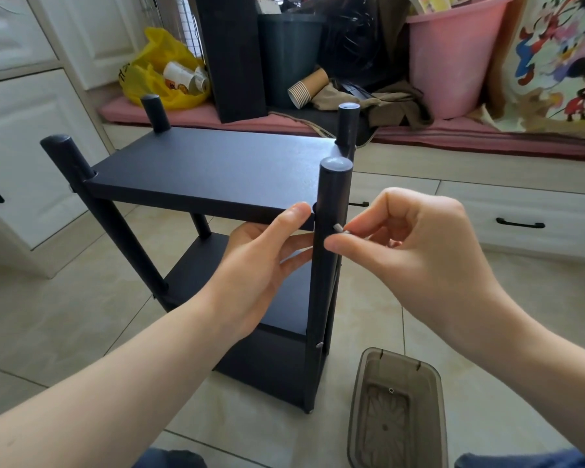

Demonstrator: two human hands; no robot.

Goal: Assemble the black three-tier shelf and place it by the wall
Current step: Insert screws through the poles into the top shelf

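Observation:
The black three-tier shelf (203,170) stands upright on the tiled floor in front of me, its boards joined by round black posts. My left hand (260,261) holds the top board's near right corner, thumb on the front edge and fingers underneath. My right hand (409,251) pinches a small silver screw (339,228) against the side of the near right post (330,238), level with the top board. Another screw head (319,345) shows lower on the same post.
A brown translucent plastic tray (399,407) lies on the floor at my lower right, with a small part inside. White cabinets stand left. Behind the shelf, a low bench holds a yellow bag (159,69), a black board, a dark bin, a paper cup and a pink bucket (453,55).

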